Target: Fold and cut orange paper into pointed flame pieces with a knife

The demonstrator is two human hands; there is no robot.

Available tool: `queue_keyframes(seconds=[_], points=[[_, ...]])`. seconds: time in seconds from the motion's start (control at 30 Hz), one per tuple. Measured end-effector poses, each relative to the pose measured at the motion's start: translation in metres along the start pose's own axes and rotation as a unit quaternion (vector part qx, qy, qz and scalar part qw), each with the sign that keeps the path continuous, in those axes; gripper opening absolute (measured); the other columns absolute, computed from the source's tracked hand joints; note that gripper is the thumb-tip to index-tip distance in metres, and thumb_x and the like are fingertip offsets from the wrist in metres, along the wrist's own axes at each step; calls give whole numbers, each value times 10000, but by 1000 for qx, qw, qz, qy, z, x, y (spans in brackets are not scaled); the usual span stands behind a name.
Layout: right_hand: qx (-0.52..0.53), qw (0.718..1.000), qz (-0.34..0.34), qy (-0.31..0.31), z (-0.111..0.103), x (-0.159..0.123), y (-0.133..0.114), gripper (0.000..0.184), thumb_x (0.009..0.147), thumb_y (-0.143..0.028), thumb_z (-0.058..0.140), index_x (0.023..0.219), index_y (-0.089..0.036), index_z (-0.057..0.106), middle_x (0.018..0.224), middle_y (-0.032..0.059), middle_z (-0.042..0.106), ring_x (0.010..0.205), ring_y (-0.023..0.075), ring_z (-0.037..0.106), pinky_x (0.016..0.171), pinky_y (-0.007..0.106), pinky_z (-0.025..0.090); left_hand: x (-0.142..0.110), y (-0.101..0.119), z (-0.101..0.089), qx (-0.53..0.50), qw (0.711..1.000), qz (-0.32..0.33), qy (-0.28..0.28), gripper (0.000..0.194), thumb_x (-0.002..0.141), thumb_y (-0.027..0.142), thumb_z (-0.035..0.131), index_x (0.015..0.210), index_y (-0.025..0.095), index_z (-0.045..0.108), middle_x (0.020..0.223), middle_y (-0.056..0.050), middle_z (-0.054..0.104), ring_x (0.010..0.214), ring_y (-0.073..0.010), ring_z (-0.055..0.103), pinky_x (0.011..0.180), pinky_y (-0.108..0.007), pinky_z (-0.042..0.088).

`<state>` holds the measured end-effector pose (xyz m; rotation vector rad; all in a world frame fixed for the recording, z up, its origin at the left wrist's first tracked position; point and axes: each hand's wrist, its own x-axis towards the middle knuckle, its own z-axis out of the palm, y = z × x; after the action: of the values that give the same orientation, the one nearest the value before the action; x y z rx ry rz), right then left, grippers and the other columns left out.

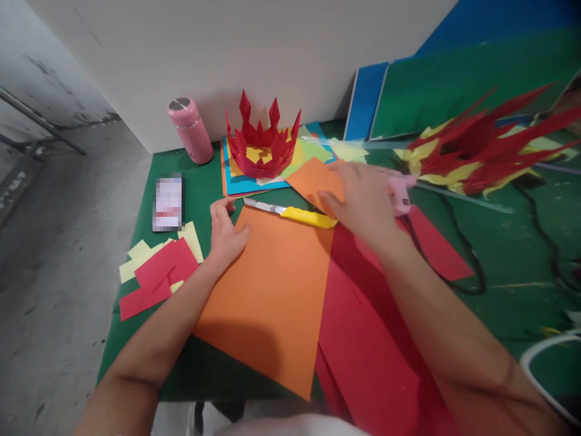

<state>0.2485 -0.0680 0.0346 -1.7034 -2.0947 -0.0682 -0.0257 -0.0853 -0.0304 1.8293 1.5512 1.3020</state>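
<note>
A large orange paper sheet (272,284) lies flat before me. My left hand (227,233) rests at its upper left edge, thumb on the paper and fingers loosely bent, holding nothing. Across the sheet's top edge lies a yellow utility knife (308,217) with its metal end pointing left. My right hand (363,203), slightly blurred, pinches a smaller orange paper piece (313,181) beyond the knife. Just right of that hand is a pink glue gun (400,192), partly hidden. Red paper sheets (363,327) lie under my right forearm.
A red paper crown (261,154) stands on coloured sheets at the back. A pink bottle (193,133), a phone (169,203) and red and yellow scraps (166,269) are on the left. Red-and-yellow paper flames (481,151) and a black cord (476,266) occupy the right.
</note>
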Motion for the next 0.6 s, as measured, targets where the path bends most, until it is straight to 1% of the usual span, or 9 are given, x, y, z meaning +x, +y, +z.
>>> queue_keyframes(seconds=[0.03, 0.1, 0.17, 0.23, 0.3, 0.4, 0.5, 0.6], points=[[33, 998, -27, -37, 1, -2, -8, 379, 899, -347, 585, 1244, -192, 599, 1197, 176, 682, 1120, 377, 613, 911, 521, 483, 0, 1, 0, 15, 1000, 2, -7, 586, 700, 145, 698, 1219, 228, 439, 1194, -77, 461, 1058, -217, 580, 988, -467, 506], [72, 988, -62, -118, 7, -6, -24, 390, 893, -383, 622, 1231, -189, 616, 1102, 150, 718, 1046, 353, 646, 858, 473, 509, -1, 4, -1, 56, 998, 6, -22, 636, 687, 199, 744, 1236, 220, 425, 1221, -95, 468, 1123, -262, 565, 1009, -509, 484], [55, 985, -84, -141, 14, -11, -34, 380, 891, -326, 617, 1242, -180, 614, 1125, 158, 718, 1069, 363, 633, 872, 482, 501, -1, 7, -1, 98, 994, 7, -40, 701, 676, 269, 787, 1263, 210, 409, 1263, -124, 472, 1213, -319, 527, 1043, -550, 446], [42, 984, -93, -144, 20, -13, -38, 366, 890, -231, 572, 1250, -177, 610, 1151, 157, 713, 1087, 356, 624, 892, 478, 490, -2, 10, -2, 131, 990, 7, -60, 760, 675, 337, 812, 1295, 202, 393, 1314, -154, 469, 1281, -360, 488, 1078, -574, 403], [42, 985, -88, -142, 20, -14, -37, 367, 882, -189, 543, 1242, -184, 614, 1135, 147, 716, 1073, 341, 630, 881, 460, 490, -3, 10, -2, 152, 985, 10, -79, 802, 686, 391, 817, 1328, 200, 376, 1359, -175, 466, 1316, -374, 469, 1100, -578, 372], [27, 990, -67, -119, 12, -11, -29, 343, 881, -214, 552, 1214, -189, 631, 1083, 143, 715, 1022, 337, 641, 832, 439, 492, -3, 9, -2, 175, 980, 18, -97, 834, 711, 429, 805, 1373, 189, 357, 1385, -192, 488, 1334, -376, 466, 1123, -572, 337], [-25, 994, -52, -94, 4, -8, -17, 330, 873, -217, 567, 1188, -165, 651, 1056, 164, 695, 997, 347, 627, 820, 437, 478, -2, 10, -3, 194, 972, 32, -128, 840, 747, 425, 788, 1422, 185, 349, 1405, -191, 520, 1349, -374, 461, 1139, -560, 311], [-70, 993, -46, -87, 6, -6, -3, 309, 892, -220, 541, 1164, -147, 668, 1028, 176, 682, 970, 343, 609, 817, 438, 458, 0, 12, -4, 202, 965, 47, -159, 785, 805, 413, 755, 1450, 200, 362, 1416, -177, 545, 1362, -366, 460, 1137, -545, 312]])
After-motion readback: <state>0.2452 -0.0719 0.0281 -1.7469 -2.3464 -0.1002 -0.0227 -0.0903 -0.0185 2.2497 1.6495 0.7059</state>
